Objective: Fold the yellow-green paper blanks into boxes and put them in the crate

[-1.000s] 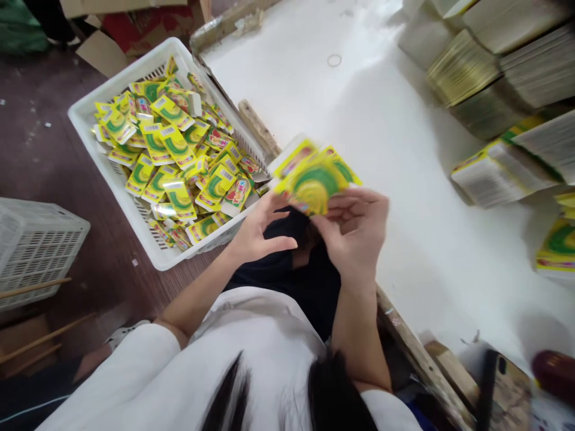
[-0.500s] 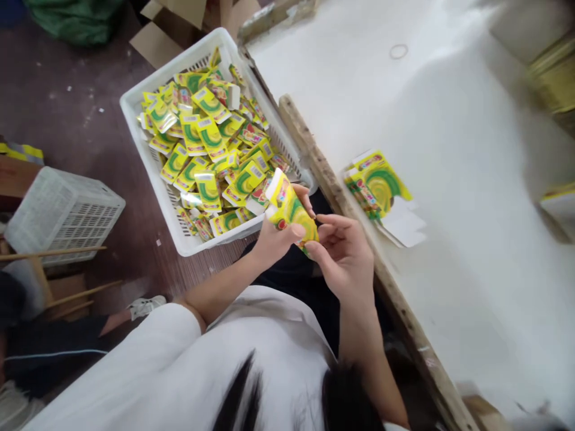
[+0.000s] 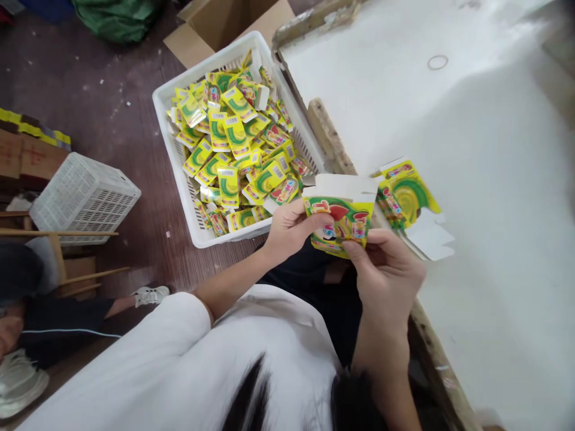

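Between my two hands is a yellow-and-green printed carton (image 3: 359, 206) with red fruit pictures, its white flaps standing up along the top edge. My left hand (image 3: 290, 230) pinches its left side, thumb across the printed face. Gripping the lower right part is my right hand (image 3: 390, 263), with the thumb in front and the fingers partly hidden behind. Just left of the carton, a white plastic basket (image 3: 171, 152) holds a heap of small boxes (image 3: 236, 137) in the same print. Right of the carton, a few flat cartons (image 3: 408, 197) lie on the white tabletop (image 3: 485, 239).
A worn wooden strip (image 3: 330, 134) edges the table. Behind the basket is an open cardboard box (image 3: 224, 24). Another white crate (image 3: 85, 197) rests on the floor at left, near wooden bars and another person's legs and shoes (image 3: 150, 295). A ring (image 3: 437, 62) lies on the table.
In my hands there was a narrow carton, tilted; now a wider printed face with raised white flaps is towards me. My hands have moved right and the view has shifted slightly.
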